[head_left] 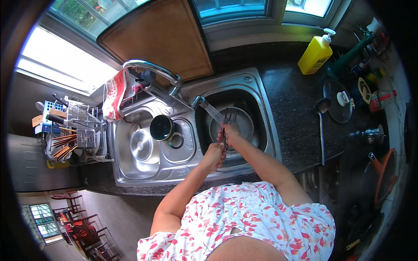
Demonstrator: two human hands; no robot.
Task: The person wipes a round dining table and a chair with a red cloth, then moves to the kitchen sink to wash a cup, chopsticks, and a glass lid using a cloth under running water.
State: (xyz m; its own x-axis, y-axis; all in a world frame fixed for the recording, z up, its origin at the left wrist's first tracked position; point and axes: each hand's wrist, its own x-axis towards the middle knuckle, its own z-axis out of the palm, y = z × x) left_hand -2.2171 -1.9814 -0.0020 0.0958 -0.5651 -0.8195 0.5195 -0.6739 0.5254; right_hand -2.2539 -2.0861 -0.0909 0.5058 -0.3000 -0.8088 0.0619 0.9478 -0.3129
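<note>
Over the right basin, my left hand [214, 157] closes around the lower end of dark-looking cutlery. Just above it, my right hand [231, 133] grips the same bundle, and fork tines [228, 115] stick out past its fingers. How many pieces are held is hidden by my fingers. The tap's spout [211, 111] points at the tines from the upper left. Beneath my hands, a round metal pan or bowl [246, 122] sits in the right basin of the steel sink [272, 140].
In the left basin lies a round pan [141, 146]; a dark bowl [161, 128] and a cup [176, 140] are beside it. A dish rack [86, 120] stands at left. On the right counter are a ladle [322, 130], a glass lid [336, 101] and a yellow pump bottle [315, 55].
</note>
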